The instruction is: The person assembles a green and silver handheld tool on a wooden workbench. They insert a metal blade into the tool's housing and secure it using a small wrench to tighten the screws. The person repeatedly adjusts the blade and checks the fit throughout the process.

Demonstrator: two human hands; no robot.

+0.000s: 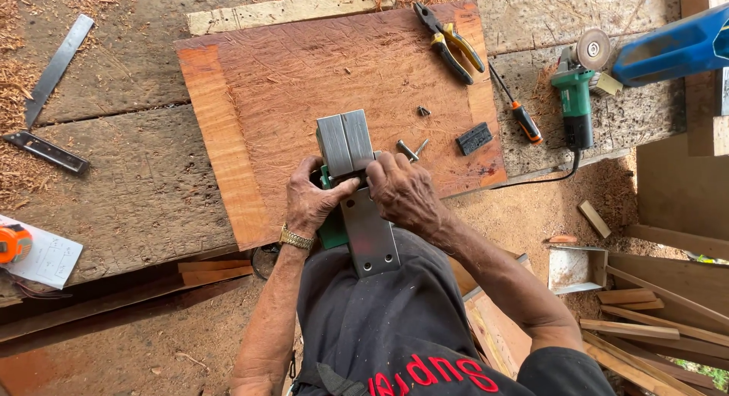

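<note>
Gripping a metal planer [357, 183], left hand [311, 202] and right hand [402, 191], both grips clenched, wrists bent inward.

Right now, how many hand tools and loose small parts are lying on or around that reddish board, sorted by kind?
Pliers: 1
Screwdriver: 1
Angle grinder: 1
Steel square: 1
Tape measure: 1
Bolts: 2
Small screw: 1
Black ribbed block: 1
Total: 9

Not counted: the grey-soled power tool gripped by the left hand and right hand.
</note>
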